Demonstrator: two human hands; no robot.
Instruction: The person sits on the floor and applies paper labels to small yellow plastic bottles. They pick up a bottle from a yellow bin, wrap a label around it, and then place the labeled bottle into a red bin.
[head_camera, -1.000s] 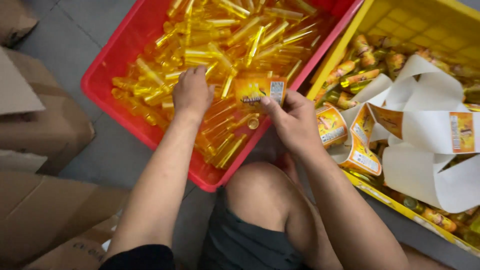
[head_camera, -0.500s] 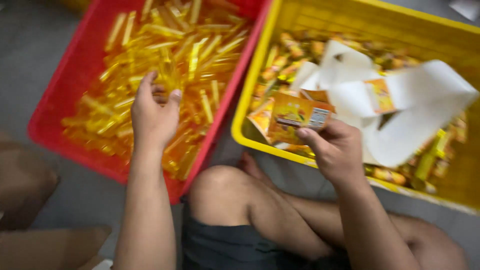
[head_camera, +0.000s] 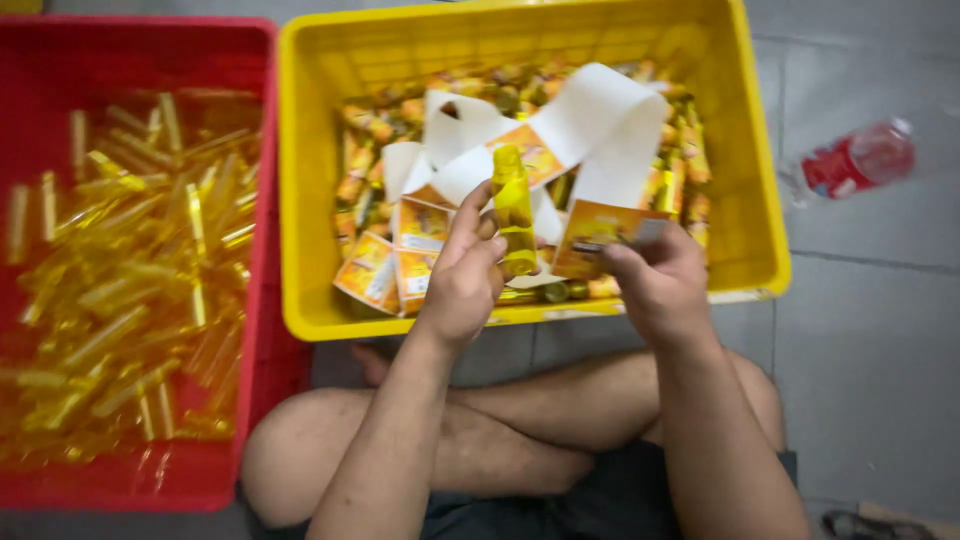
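At frame centre, over the yellow crate, the left hand pinches a yellow tube upright. Just right, the right hand grips an orange label.

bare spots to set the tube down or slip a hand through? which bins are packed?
Free: grey floor right of the yellow crate, below the lying plastic bottle. Narrow floor strip between that crate's front wall and the crossed legs. Crowded: yellow crate holds labels and backing paper; red crate is packed with yellow tubes.
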